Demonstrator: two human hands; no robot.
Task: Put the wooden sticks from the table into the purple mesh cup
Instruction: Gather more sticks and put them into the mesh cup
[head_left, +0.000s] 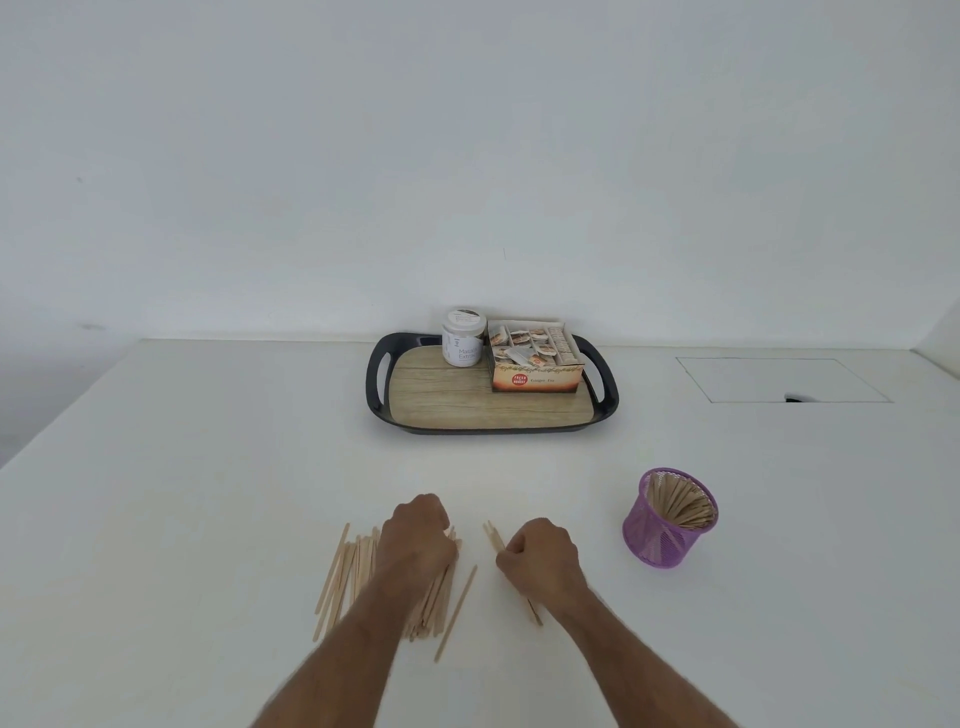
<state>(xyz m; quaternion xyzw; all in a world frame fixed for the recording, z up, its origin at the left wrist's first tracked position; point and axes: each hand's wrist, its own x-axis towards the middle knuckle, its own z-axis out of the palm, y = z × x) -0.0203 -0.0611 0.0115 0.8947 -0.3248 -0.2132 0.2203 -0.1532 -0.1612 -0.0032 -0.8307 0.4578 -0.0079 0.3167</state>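
Note:
A pile of thin wooden sticks (358, 571) lies on the white table near its front edge. My left hand (418, 535) sits on top of the pile with its fingers curled round some of the sticks. To the right, my right hand (540, 558) grips a small bundle of sticks (493, 538) whose ends poke out in front of and behind the fist. One stick (457, 613) lies loose between the hands. The purple mesh cup (667, 519) stands to the right of my right hand, apart from it, with several sticks inside.
A dark tray (379, 395) with a wood-pattern floor sits at the back of the table, carrying a white jar (462, 340) and an open box of tea sachets (535, 358). A rectangular hatch outline (779, 379) marks the table at the back right.

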